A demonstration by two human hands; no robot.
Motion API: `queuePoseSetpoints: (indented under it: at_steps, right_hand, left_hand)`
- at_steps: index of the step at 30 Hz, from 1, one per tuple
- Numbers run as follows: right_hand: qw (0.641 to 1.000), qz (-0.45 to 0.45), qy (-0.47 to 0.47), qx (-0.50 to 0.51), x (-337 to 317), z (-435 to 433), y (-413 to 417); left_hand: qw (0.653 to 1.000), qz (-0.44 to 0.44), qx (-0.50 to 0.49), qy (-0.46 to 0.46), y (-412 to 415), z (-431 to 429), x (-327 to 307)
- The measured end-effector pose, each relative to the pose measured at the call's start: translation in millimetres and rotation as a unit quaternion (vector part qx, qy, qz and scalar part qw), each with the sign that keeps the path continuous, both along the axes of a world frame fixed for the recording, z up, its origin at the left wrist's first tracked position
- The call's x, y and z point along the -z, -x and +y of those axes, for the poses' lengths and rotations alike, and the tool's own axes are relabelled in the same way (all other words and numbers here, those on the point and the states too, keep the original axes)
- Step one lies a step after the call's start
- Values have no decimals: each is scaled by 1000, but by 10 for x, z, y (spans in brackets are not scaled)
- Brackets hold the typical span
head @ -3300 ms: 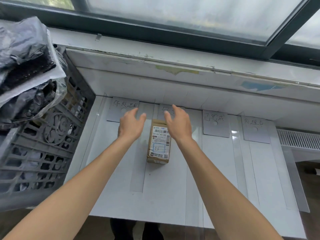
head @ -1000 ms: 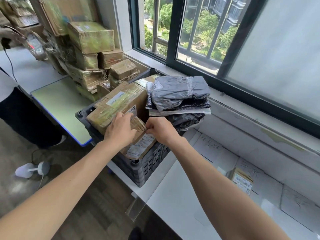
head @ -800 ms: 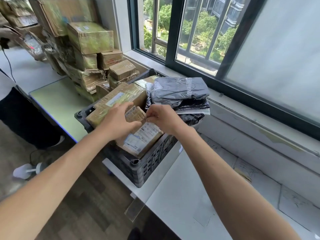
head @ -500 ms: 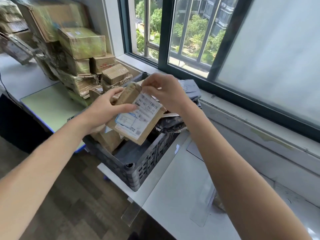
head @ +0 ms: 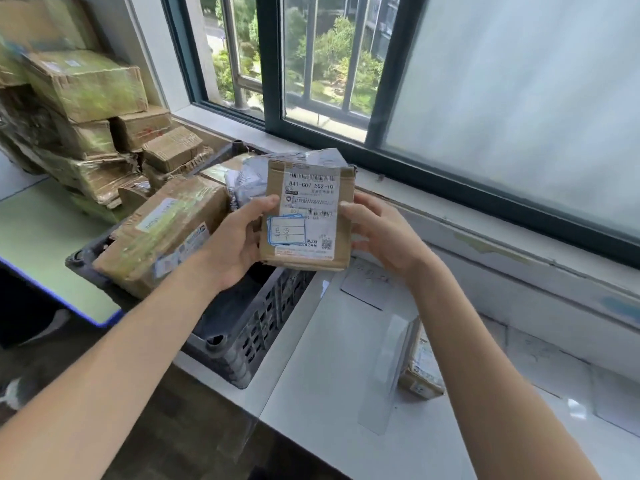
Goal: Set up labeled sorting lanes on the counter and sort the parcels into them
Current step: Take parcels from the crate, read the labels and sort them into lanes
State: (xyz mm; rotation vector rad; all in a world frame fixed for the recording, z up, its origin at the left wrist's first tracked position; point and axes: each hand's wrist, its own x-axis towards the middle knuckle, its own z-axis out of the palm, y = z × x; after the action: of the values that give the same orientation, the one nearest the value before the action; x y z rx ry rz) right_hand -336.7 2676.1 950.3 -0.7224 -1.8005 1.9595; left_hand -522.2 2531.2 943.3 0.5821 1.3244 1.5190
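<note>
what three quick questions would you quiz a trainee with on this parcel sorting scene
1. True or false: the left hand and the right hand both hold the small parcel.
2. What lies on the counter beside the right forearm? A) a second parcel B) scissors C) a grey bag
3. Fill in: the small parcel's shipping ___ faces the camera.

Key: 1 true; 2 A; 3 label
</note>
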Motion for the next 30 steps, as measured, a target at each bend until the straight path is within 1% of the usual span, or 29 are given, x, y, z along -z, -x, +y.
queuePoseSetpoints:
  at_steps: [4, 7, 11, 17, 19, 24, 30]
  right_hand:
    - [998, 6, 1, 64, 84, 63, -290]
    - [994, -11, -12, 106, 150, 122, -573]
    - [986, -26, 1, 162, 245, 176, -1031]
    - [963, -35, 35, 265, 456, 276, -1742]
    - [951, -47, 34, 303, 539, 312, -1963]
    - [907, -99, 17, 409, 846, 405, -2527]
    - [848, -167, 6, 503, 1279, 503, -3044]
  left_hand:
    - [1000, 0, 18, 24, -192, 227, 116]
    - [998, 33, 53, 30, -387, 419, 182]
    - [992, 88, 85, 42, -719, 704, 293]
    - [990, 56, 116, 63, -1374, 1111, 459]
    - [989, 49, 121, 68, -1606, 1222, 545]
    - [985, 47, 142, 89, -2226, 1480, 835]
    - [974, 91, 152, 139, -2940, 1746, 1235]
